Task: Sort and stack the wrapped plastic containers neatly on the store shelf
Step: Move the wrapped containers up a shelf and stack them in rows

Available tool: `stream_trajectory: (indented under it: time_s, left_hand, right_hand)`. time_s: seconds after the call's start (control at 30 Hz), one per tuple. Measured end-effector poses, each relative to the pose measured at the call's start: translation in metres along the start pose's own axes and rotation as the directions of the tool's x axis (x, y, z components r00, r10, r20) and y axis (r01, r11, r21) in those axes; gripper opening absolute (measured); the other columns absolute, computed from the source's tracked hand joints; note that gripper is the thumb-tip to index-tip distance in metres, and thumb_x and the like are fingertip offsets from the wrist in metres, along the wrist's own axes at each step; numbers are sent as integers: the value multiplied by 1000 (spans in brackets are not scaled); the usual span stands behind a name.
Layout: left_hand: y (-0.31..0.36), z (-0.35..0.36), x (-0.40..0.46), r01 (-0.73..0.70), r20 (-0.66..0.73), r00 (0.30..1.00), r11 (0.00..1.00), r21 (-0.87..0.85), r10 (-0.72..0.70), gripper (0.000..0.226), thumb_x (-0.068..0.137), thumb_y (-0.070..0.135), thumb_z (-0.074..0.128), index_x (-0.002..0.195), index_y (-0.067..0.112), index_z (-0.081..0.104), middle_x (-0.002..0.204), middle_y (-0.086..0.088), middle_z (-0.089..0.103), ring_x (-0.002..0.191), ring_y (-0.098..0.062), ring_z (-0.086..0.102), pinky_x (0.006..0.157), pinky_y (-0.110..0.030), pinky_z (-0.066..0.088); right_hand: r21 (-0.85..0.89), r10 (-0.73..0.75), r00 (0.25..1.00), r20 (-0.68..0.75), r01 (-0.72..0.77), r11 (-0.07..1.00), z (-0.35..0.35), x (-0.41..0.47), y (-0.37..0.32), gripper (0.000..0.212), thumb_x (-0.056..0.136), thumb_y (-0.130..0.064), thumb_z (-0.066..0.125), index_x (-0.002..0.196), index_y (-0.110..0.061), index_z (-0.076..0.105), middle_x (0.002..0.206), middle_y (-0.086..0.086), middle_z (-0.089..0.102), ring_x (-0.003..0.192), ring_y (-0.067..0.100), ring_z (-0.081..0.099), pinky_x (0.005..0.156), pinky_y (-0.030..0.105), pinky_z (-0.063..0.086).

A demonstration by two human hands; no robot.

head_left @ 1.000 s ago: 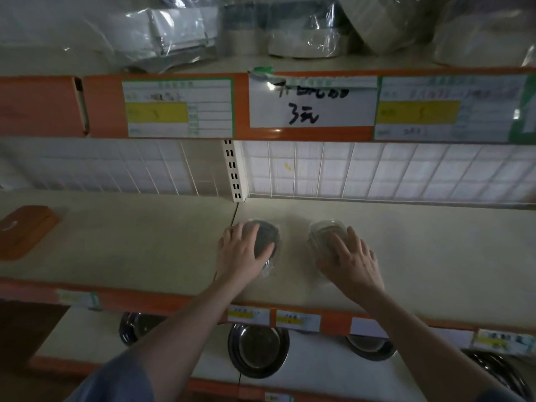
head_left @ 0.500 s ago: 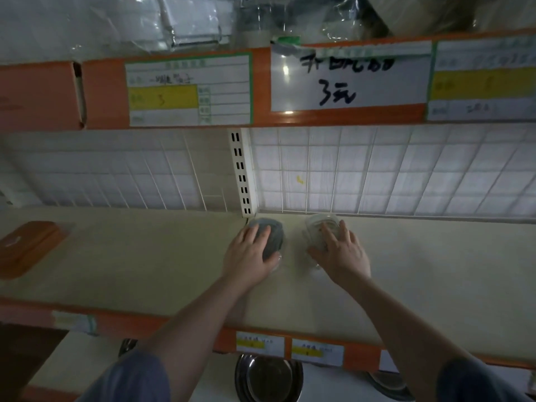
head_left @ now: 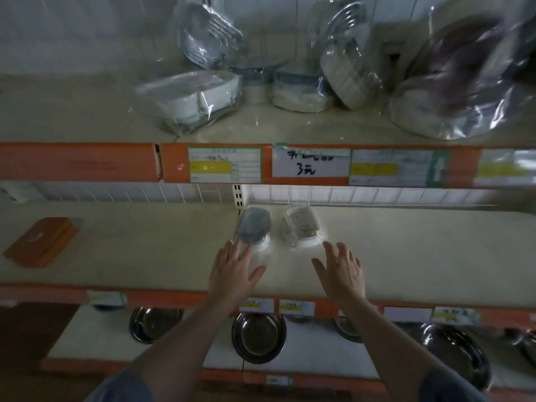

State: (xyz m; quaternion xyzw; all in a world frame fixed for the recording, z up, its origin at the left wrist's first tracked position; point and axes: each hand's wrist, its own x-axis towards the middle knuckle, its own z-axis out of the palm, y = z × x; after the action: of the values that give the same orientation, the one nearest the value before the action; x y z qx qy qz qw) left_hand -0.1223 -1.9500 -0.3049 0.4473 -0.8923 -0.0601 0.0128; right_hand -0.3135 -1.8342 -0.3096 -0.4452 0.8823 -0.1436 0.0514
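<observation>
Two small wrapped plastic containers stand side by side at the back of the middle shelf point(head_left: 406, 256): a dark-lidded one point(head_left: 253, 227) on the left and a clear one point(head_left: 301, 223) on the right. My left hand point(head_left: 235, 271) hovers flat just in front of the dark container, fingers spread, its fingertips at the wrap's near edge. In front of the clear container my right hand point(head_left: 342, 271) is flat and spread too, apart from it. Neither hand holds anything.
The upper shelf carries several wrapped containers: a white box point(head_left: 197, 97), a round stack point(head_left: 301, 91), a large bagged bundle point(head_left: 464, 82). An orange lid-like piece point(head_left: 42, 240) lies at the middle shelf's left. Metal bowls point(head_left: 258, 335) sit on the lower shelf. Price labels point(head_left: 310, 166) line the orange rails.
Both hands have let go of the two containers and drawn back toward the shelf's front edge. The view has tilted up, showing the upper shelf.
</observation>
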Motion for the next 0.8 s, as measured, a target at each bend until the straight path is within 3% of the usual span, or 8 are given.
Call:
stream_trajectory:
  time_s: [0.13, 0.23, 0.33, 0.5, 0.63, 0.73, 0.8]
  left_hand:
    - [14, -25, -48, 51, 34, 998, 998, -38, -49, 69, 94, 61, 23, 150, 21, 22, 158, -5, 15, 146, -24, 8, 117, -34, 6]
    - [24, -38, -87, 68, 54, 996, 997, -34, -66, 73, 92, 64, 19, 150, 20, 21, 157, -4, 18, 145, -24, 10, 117, -35, 10]
    - [35, -54, -125, 96, 50, 994, 993, -75, -93, 65, 96, 58, 30, 149, 20, 23, 156, -2, 19, 145, -23, 11, 116, -37, 16]
    - [53, -90, -183, 83, -38, 995, 991, -109, -88, 60, 95, 55, 37, 142, 20, 34, 147, 0, 34, 136, -21, 27, 109, -36, 30]
    - [74, -135, -215, 15, -148, 988, 993, -121, -33, 59, 96, 52, 37, 141, 14, 38, 142, -2, 41, 134, -22, 33, 109, -30, 28]
    - [84, -169, -224, -47, -286, 958, 986, -161, -1, 72, 83, 59, 27, 125, 8, 57, 122, -9, 58, 117, -30, 51, 95, -38, 44]
    - [88, -189, -224, -73, -356, 934, 985, -156, 12, 76, 79, 60, 23, 122, 8, 58, 119, -8, 59, 114, -30, 53, 91, -39, 46]
  right_hand:
    - [10, 20, 1000, 19, -20, 1000, -30, -44, -2, 50, 95, -44, 42, 138, -19, 37, 137, 8, 41, 122, 25, 43, 100, 33, 31]
    - [25, 21, 999, 35, -22, 999, -50, -78, 1, 50, 95, -43, 43, 139, -21, 36, 138, 7, 41, 124, 25, 42, 101, 34, 31]
    - [39, -1, 999, 50, -1, 999, -74, -114, 5, 53, 94, -46, 41, 140, -20, 35, 136, 7, 42, 122, 25, 42, 100, 34, 32]
    - [89, -68, 998, 0, 67, 994, -125, -171, 7, 49, 96, -43, 41, 139, -21, 34, 133, 3, 43, 121, 21, 42, 99, 31, 31]
    - [149, -125, 987, -99, 139, 979, -174, -197, 1, 46, 95, -38, 45, 137, -20, 39, 132, 3, 45, 120, 20, 43, 100, 30, 32]
    - [179, -158, 969, -188, 192, 965, -210, -201, -5, 46, 95, -37, 46, 137, -20, 40, 132, 2, 46, 120, 18, 43, 101, 29, 32]
    - [186, -172, 954, -246, 220, 957, -232, -198, -10, 45, 95, -35, 47, 137, -20, 41, 131, 2, 47, 119, 17, 44, 101, 28, 31]
